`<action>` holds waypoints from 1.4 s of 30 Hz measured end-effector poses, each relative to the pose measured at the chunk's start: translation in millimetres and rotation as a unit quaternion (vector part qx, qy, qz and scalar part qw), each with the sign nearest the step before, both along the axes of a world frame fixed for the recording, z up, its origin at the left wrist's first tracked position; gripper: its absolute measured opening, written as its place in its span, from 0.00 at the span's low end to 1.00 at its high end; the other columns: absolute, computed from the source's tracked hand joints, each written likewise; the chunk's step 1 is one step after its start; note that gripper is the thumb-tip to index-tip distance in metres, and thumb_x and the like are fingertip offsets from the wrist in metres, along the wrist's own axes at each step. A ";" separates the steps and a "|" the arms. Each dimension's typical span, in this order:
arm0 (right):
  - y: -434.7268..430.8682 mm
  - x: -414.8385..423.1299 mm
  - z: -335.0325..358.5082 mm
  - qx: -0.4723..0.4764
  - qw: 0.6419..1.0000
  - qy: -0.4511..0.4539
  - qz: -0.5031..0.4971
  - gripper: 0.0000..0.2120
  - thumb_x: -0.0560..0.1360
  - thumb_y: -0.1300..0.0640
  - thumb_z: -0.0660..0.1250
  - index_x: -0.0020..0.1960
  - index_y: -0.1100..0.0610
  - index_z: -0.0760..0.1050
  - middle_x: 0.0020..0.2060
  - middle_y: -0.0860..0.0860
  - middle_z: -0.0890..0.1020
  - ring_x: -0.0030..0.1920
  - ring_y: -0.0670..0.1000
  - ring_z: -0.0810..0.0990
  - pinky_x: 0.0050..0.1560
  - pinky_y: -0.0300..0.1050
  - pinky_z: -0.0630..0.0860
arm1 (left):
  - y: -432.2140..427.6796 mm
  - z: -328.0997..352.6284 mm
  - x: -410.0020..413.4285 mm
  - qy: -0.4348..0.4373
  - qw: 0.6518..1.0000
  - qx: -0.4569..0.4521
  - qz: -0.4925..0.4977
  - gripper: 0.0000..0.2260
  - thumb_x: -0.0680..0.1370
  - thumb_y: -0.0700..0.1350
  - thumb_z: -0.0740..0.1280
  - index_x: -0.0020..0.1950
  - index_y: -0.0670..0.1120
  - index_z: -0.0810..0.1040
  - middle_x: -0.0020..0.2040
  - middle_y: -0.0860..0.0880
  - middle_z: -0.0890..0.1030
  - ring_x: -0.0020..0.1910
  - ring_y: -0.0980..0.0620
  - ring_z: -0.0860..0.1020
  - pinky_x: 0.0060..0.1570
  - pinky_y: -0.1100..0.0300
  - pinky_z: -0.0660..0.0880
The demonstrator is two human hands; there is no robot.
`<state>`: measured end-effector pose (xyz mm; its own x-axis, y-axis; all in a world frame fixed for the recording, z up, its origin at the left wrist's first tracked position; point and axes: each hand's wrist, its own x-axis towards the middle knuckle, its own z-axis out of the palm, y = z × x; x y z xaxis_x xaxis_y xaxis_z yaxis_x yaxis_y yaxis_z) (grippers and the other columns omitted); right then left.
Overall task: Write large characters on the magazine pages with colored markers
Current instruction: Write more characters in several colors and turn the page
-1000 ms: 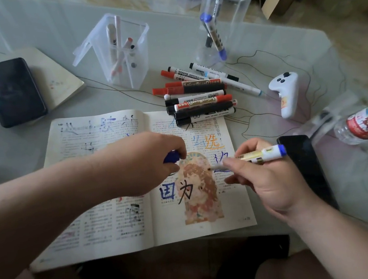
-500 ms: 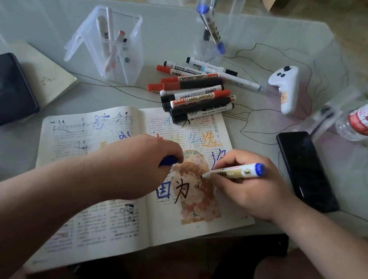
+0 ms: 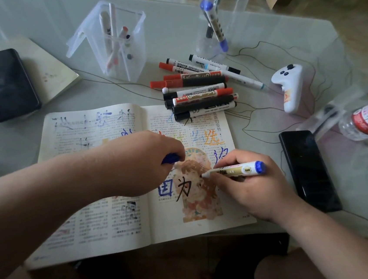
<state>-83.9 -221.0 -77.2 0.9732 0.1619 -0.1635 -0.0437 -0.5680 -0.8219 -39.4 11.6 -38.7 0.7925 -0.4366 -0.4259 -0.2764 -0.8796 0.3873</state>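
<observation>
Seemingly glass table holds magazine and markers.

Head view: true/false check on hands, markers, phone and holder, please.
1. The right hand holds a marker with its tip at the magazine's right page. True.
2. The left hand holds nothing. False: it grips a blue cap.
3. The marker pile lies at the far edge of the right page. True.
4. The black phone near the right hand lies on the pages. False: it lies beside the magazine, off the pages.
5. The clear holder is empty. False: pens stand in it.
</observation>
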 end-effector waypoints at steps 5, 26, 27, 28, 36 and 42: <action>-0.1 1.2 2.2 0.012 1.000 0.025 0.001 0.06 0.70 0.54 0.80 0.41 0.53 0.83 0.33 0.47 0.84 0.34 0.44 0.81 0.32 0.34 0.74 | 0.1 1.1 -0.4 0.006 1.000 0.001 0.003 0.11 0.82 0.49 0.61 0.61 0.63 0.75 0.52 0.59 0.80 0.47 0.57 0.77 0.48 0.60 0.75; -4.3 6.8 3.8 -0.045 0.998 0.037 -0.029 0.09 0.71 0.59 0.77 0.36 0.54 0.78 0.26 0.43 0.79 0.27 0.42 0.75 0.27 0.32 0.67 | -0.8 0.5 -0.8 -0.005 1.000 0.005 -0.001 0.12 0.82 0.49 0.61 0.62 0.63 0.75 0.53 0.60 0.79 0.47 0.57 0.76 0.46 0.62 0.72; -4.5 6.5 4.6 -0.035 0.998 0.044 -0.020 0.09 0.71 0.59 0.77 0.36 0.54 0.79 0.26 0.43 0.79 0.26 0.42 0.75 0.27 0.32 0.67 | -0.8 0.4 -0.6 -0.006 1.000 0.006 -0.001 0.12 0.82 0.49 0.61 0.62 0.63 0.75 0.53 0.60 0.79 0.47 0.57 0.76 0.46 0.62 0.73; -4.4 6.0 6.0 -0.021 0.998 0.051 -0.011 0.08 0.71 0.59 0.78 0.36 0.54 0.79 0.26 0.43 0.80 0.26 0.42 0.75 0.27 0.32 0.67 | -0.8 0.5 -0.6 -0.007 1.000 0.006 -0.001 0.12 0.82 0.49 0.61 0.62 0.63 0.75 0.53 0.60 0.80 0.47 0.57 0.76 0.46 0.62 0.73; -1.6 1.5 6.0 -0.011 0.998 0.036 0.045 0.07 0.71 0.54 0.79 0.40 0.55 0.82 0.34 0.49 0.83 0.34 0.49 0.81 0.33 0.45 0.76 | -0.7 -0.1 -0.6 -0.003 1.000 0.001 0.001 0.12 0.82 0.49 0.61 0.61 0.64 0.75 0.52 0.60 0.80 0.47 0.58 0.77 0.47 0.61 0.74; -4.3 4.6 6.2 -0.009 0.999 0.026 0.023 0.07 0.71 0.58 0.78 0.39 0.55 0.81 0.31 0.48 0.82 0.30 0.44 0.78 0.29 0.34 0.71 | -1.7 0.4 -1.0 -0.005 1.000 0.005 -0.002 0.12 0.82 0.49 0.61 0.62 0.63 0.75 0.53 0.60 0.79 0.47 0.57 0.77 0.47 0.62 0.74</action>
<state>-79.3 -225.3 -71.0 0.9547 0.2026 -0.2179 -0.0601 -0.5858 -0.8082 -40.4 10.0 -38.3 0.7950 -0.4351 -0.4228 -0.2832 -0.8825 0.3756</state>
